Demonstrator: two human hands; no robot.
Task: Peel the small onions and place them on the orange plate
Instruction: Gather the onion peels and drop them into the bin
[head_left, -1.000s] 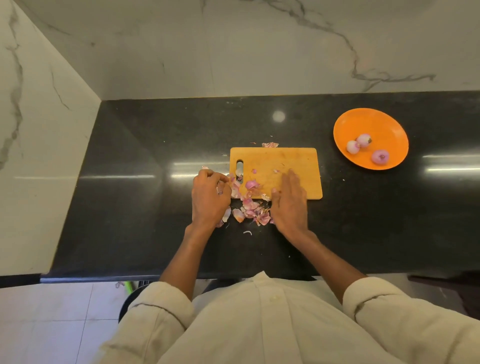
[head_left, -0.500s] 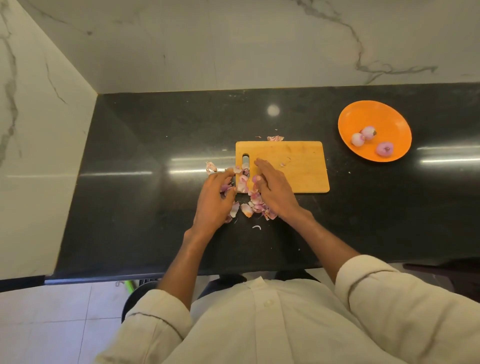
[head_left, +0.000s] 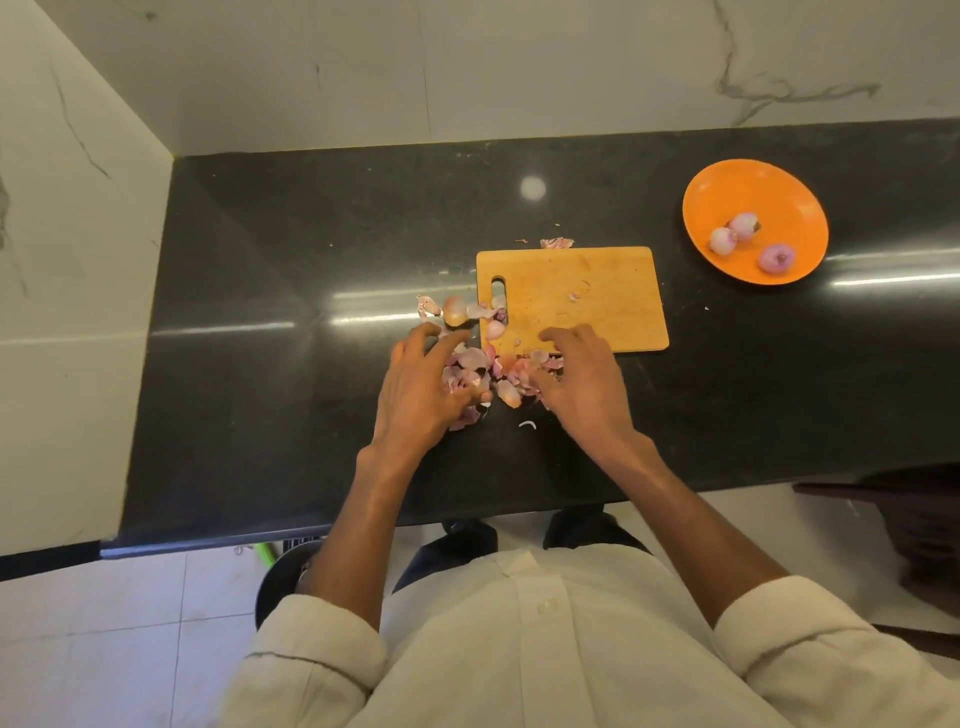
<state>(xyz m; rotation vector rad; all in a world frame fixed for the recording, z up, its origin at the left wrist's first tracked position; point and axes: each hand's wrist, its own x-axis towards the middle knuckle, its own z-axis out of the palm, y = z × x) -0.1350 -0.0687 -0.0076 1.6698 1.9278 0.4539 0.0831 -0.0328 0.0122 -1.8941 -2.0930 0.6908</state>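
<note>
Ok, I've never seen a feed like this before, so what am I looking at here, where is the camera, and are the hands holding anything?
There is no machine: a person works with two bare hands. The single camera sits on the person's head and looks forward and down, so the arms enter from the bottom. On the black stone counter lies a rectangular wooden cutting board. Farther right is a round orange plate with three peeled small onions. One brownish unpeeled small onion lies left of the board. A heap of pink onion skins lies at the board's near edge. The left hand and right hand rest spread on the skins; neither visibly grips anything.
</note>
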